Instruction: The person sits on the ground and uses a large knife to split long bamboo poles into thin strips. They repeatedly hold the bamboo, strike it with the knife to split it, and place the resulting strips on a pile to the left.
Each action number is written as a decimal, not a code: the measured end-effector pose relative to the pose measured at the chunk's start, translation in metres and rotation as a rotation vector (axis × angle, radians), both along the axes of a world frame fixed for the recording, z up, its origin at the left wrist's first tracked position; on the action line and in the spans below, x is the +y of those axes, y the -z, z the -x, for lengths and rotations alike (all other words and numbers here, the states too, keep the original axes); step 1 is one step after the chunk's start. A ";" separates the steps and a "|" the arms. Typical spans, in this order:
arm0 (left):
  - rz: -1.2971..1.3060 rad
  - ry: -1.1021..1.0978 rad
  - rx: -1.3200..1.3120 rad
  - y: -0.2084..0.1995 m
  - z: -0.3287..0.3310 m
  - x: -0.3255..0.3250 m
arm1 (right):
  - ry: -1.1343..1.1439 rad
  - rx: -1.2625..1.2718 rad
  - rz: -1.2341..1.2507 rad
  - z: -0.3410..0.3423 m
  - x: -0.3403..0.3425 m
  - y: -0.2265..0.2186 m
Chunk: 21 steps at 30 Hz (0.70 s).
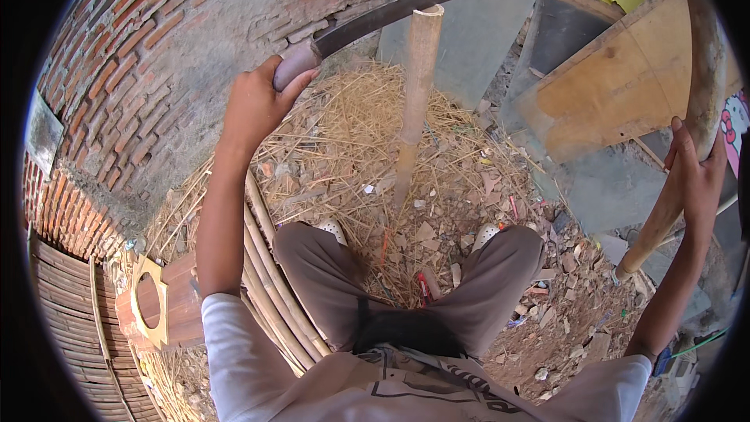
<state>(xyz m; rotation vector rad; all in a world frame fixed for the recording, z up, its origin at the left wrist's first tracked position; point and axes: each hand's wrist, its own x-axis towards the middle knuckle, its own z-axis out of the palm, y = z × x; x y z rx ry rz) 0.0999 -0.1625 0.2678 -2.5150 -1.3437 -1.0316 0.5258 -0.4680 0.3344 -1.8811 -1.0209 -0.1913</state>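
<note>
My left hand is closed round the pale handle of a machete. Its long dark blade stretches to the right, across the top of an upright bamboo post; I cannot tell whether they touch. The post stands in front of me, its lower end among straw and rubble. At the far right, my right hand is wrapped round a long, thick bamboo pole, held steeply tilted. The pole's lower end is near the ground on the right, and its upper part runs up to the picture's rim.
A brick wall rises at the left. Several long bamboo poles lie beside my left leg. Straw and broken rubble cover the ground. Wooden boards and grey sheets lie at the back right.
</note>
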 end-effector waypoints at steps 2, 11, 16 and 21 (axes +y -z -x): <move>0.040 -0.006 -0.021 -0.001 0.002 -0.001 | -0.038 0.053 0.003 0.006 0.001 0.003; -0.022 0.037 0.011 -0.005 0.007 0.010 | -0.144 0.236 0.201 0.051 -0.029 0.012; 0.014 0.046 -0.009 -0.007 0.001 0.008 | -0.077 0.145 -0.052 0.035 -0.039 -0.027; 0.031 0.041 0.009 -0.013 0.009 0.007 | -0.185 0.288 0.456 0.045 -0.052 0.028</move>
